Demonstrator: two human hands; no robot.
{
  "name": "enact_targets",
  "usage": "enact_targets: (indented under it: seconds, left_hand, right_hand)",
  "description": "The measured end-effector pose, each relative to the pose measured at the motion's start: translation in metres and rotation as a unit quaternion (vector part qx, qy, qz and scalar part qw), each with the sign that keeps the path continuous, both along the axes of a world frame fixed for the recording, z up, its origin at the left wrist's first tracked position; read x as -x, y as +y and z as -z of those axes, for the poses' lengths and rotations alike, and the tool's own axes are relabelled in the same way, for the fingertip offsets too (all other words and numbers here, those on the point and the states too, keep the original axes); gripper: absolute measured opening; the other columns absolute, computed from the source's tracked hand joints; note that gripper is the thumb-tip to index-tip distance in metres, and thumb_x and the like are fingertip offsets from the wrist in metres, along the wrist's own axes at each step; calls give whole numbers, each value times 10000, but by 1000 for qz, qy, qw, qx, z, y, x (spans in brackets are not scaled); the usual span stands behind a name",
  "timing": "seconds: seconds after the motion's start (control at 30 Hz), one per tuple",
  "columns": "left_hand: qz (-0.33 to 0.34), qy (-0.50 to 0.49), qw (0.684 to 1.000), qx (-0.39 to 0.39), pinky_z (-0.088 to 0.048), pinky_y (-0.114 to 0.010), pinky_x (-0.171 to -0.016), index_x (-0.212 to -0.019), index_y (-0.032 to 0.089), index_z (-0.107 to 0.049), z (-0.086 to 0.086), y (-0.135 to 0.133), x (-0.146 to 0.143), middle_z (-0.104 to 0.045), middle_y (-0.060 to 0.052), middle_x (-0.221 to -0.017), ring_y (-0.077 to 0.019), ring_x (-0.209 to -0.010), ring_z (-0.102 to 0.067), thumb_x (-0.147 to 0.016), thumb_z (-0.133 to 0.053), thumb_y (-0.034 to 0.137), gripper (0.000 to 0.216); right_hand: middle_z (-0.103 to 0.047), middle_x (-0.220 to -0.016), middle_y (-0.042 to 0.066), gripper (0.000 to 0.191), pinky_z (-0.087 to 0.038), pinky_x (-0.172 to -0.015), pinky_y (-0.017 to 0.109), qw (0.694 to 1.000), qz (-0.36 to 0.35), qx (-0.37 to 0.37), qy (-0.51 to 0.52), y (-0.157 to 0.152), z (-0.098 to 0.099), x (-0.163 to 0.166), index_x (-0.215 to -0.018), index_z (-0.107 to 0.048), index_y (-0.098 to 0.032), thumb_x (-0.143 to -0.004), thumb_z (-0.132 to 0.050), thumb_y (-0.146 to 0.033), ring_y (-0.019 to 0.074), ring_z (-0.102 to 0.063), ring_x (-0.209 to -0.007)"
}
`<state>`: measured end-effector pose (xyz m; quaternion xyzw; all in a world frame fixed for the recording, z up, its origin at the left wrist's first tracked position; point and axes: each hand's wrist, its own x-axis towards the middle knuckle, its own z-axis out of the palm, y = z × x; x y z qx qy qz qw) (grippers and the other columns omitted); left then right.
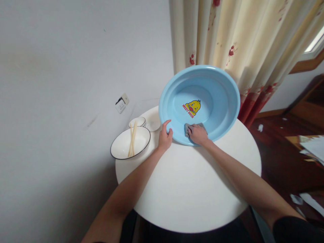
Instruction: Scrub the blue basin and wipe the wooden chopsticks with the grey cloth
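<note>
A large light-blue plastic basin (220,101) with a yellow duck picture on its bottom stands tilted on the white round table (187,189), its inside facing me. My left hand (165,136) grips the basin's near left rim, thumb and fingers on either side of it. Inside the basin, low on the near wall, my right hand (197,134) presses a grey cloth (203,126) against the blue surface. The fingers are closed over the cloth and partly cover it.
Left of the basin, a white dark-rimmed bowl (120,145) holds chopsticks (132,141). Behind it sit a smaller bowl (138,121) and a white plate (153,123). A wall with a socket (120,105) borders the left; a curtain (235,37) hangs behind. Papers (314,148) lie at right.
</note>
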<state>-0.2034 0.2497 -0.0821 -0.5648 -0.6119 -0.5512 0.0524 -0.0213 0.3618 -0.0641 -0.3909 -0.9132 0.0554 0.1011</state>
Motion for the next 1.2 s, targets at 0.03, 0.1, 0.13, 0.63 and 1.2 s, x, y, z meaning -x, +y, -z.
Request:
enact_targets:
  seconds: [0.03, 0.1, 0.13, 0.63, 1.2]
  left_hand:
    - [-3, 1, 1000, 2, -517, -384, -1024, -1419, 191, -520, -1, 0, 0, -627, -131, -1396, -225, -1147, -653, -971, -488, 187, 449]
    - [-9, 4, 1000, 5, -521, -376, -1005, -1413, 186, -524, -1, -1, 1, -627, -131, -1395, -220, -1109, -658, -967, -494, 188, 447]
    - [-13, 5, 1000, 7, -524, -370, -993, -1410, 182, -526, -2, -1, 1, -628, -131, -1392, -216, -1085, -660, -966, -496, 189, 445]
    - [1, 28, 999, -23, -511, -440, -1083, -1375, 161, -542, -2, 0, 6, -651, -139, -1346, -259, -1236, -629, -895, -514, 182, 481]
    - [-14, 46, 999, -22, -557, -390, -968, -1333, 154, -574, -8, -3, 1, -667, -135, -1293, -237, -1111, -666, -899, -523, 180, 438]
  right_hand:
    - [-678, -1330, 132, 449, -419, -969, 350, 1000, 0, 1, -2, 0, 0, 0, -1319, -657, -197, -1096, -306, -367, 272, -621, -1201]
    - [-676, -1336, 134, 449, -421, -968, 355, 1000, 0, 2, -4, 0, -1, 0, -1324, -655, -196, -1096, -308, -369, 273, -621, -1205]
    - [-675, -1339, 135, 449, -421, -969, 356, 1000, -1, 1, -3, 0, -1, 0, -1323, -655, -194, -1096, -310, -369, 273, -621, -1205]
    - [-699, -1236, 143, 386, -417, -967, 334, 997, -58, 15, 49, -15, -7, 9, -1242, -683, -165, -1087, -362, -313, 256, -647, -1104]
    - [-624, -1404, 139, 448, -370, -1087, 311, 983, -73, 64, 153, -18, 0, 26, -1470, -547, -150, -1090, -337, -261, 221, -571, -1263]
